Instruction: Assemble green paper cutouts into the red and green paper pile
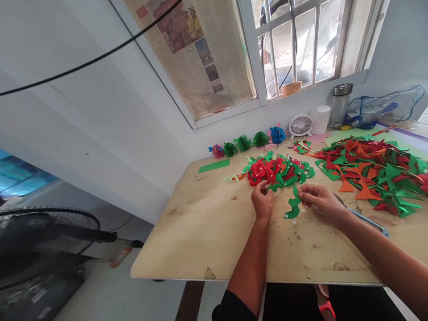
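Observation:
A scalloped green paper piece [293, 206] with small white squares on it hangs from my right hand [317, 199], whose fingertips pinch its upper end. My left hand [262, 198] is at the front edge of a heap of red and green paper cutouts [272, 170]. Its fingers are bent together by the heap; whether they grip a piece is too small to tell. A few tiny white squares [303, 210] lie on the wooden table [200, 223] beside the green piece. Scissors or a cutter with a blue-grey handle [369, 220] lies partly under my right forearm.
A large pile of red, orange and green scraps [374, 169] covers the table's right side. Along the wall stand folded paper figures [243, 143], a small white fan [301, 125], a white cup [321, 119] and a glass bottle [339, 104]. A green strip [214, 166] lies at the back left.

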`<move>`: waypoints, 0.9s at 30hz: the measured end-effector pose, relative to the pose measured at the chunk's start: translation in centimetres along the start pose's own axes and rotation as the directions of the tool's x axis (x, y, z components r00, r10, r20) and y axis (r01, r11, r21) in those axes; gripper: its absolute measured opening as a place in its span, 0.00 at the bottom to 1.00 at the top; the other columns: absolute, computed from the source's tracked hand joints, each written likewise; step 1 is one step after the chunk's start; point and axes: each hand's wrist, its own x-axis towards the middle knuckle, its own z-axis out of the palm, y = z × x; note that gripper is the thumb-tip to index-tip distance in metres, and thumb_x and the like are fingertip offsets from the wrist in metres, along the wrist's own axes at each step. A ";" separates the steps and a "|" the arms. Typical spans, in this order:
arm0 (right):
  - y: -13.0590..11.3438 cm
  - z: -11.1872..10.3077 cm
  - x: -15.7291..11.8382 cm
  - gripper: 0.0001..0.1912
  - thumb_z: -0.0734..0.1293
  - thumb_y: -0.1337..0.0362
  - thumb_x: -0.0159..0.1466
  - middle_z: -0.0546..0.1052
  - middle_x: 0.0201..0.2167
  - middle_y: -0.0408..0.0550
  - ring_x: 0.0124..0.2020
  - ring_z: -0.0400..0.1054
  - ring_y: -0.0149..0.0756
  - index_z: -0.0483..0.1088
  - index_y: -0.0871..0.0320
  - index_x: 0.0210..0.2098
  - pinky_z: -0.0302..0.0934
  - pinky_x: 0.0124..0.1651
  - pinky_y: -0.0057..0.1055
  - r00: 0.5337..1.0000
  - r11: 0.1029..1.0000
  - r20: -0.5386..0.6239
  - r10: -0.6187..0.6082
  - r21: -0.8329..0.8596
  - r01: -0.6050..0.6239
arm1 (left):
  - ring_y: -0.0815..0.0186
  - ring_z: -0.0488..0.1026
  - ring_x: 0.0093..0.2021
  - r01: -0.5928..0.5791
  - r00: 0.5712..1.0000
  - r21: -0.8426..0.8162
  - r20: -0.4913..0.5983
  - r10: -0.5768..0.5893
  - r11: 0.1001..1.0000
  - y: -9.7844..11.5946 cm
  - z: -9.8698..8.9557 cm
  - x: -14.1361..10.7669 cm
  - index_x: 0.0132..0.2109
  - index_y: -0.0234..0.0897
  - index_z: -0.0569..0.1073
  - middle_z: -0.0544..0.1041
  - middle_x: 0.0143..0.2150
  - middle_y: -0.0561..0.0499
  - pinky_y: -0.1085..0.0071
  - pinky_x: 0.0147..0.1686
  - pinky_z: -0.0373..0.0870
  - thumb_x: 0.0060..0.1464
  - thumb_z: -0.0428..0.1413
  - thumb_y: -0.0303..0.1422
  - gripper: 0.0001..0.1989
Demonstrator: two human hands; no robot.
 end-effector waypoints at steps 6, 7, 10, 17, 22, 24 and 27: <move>0.3 0.0 0.1 0.14 0.71 0.55 0.48 0.67 0.16 0.39 0.19 0.57 0.26 0.68 0.58 0.25 0.51 0.25 0.26 1.000 1.000 0.030 0.009 0.024 -0.010 | 0.67 0.73 0.30 -0.008 1.000 -0.141 0.010 0.009 0.990 1.1 -0.1 -0.7 0.32 0.34 0.75 0.76 0.29 0.49 0.73 0.31 0.68 0.45 0.55 0.28 0.06; 0.3 0.0 0.2 0.14 0.71 0.55 0.48 0.68 0.16 0.40 0.20 0.57 0.26 0.68 0.58 0.25 0.51 0.25 0.26 1.000 1.000 0.027 0.014 0.022 -0.014 | 0.67 0.74 0.29 0.000 1.000 -0.196 0.025 0.005 0.981 1.4 -0.1 -0.9 0.33 0.34 0.74 0.76 0.28 0.49 0.73 0.29 0.67 0.45 0.55 0.29 0.06; 0.3 -0.1 0.2 0.14 0.70 0.54 0.48 0.68 0.16 0.40 0.20 0.57 0.27 0.68 0.58 0.25 0.52 0.25 0.27 1.000 1.000 0.004 0.021 0.001 -0.021 | 0.69 0.74 0.27 -0.004 0.997 -0.315 0.072 0.028 0.949 2.2 -0.1 -1.3 0.33 0.33 0.73 0.76 0.32 0.48 0.76 0.24 0.66 0.46 0.56 0.31 0.07; -0.3 -0.1 0.1 0.16 0.70 0.51 0.47 0.69 0.19 0.42 0.21 0.60 0.29 0.68 0.57 0.24 0.55 0.25 0.28 0.997 0.999 -0.078 -0.019 -0.046 0.015 | 0.67 0.73 0.36 -0.214 0.970 -0.332 0.040 0.240 0.919 2.9 0.1 -2.4 0.33 0.34 0.72 0.74 0.37 0.47 0.72 0.34 0.72 0.49 0.56 0.30 0.04; 0.0 -0.1 0.3 0.20 0.72 0.48 0.45 0.70 0.18 0.42 0.21 0.63 0.30 0.67 0.57 0.26 0.54 0.23 0.27 0.990 0.999 -0.135 -0.032 -0.007 0.031 | 0.65 0.73 0.41 -0.401 0.906 -0.243 0.041 0.422 0.883 3.2 0.3 -3.8 0.35 0.35 0.71 0.73 0.39 0.46 0.68 0.39 0.72 0.51 0.54 0.27 0.03; 0.1 -0.1 0.4 0.21 0.72 0.49 0.44 0.69 0.18 0.41 0.22 0.64 0.31 0.66 0.57 0.28 0.53 0.23 0.27 0.983 0.999 -0.176 -0.043 0.020 0.047 | 0.65 0.73 0.41 -0.445 0.886 -0.221 0.033 0.463 0.868 3.3 0.3 -4.4 0.35 0.36 0.71 0.73 0.40 0.47 0.66 0.41 0.72 0.51 0.53 0.25 0.04; 0.1 -0.2 0.4 0.22 0.72 0.51 0.45 0.69 0.17 0.38 0.21 0.64 0.31 0.65 0.56 0.33 0.53 0.23 0.27 0.973 0.996 -0.221 -0.068 0.034 0.077 | 0.65 0.73 0.42 -0.481 0.869 -0.201 0.016 0.494 0.853 3.5 0.3 -4.9 0.35 0.36 0.70 0.73 0.41 0.47 0.64 0.43 0.72 0.51 0.53 0.24 0.04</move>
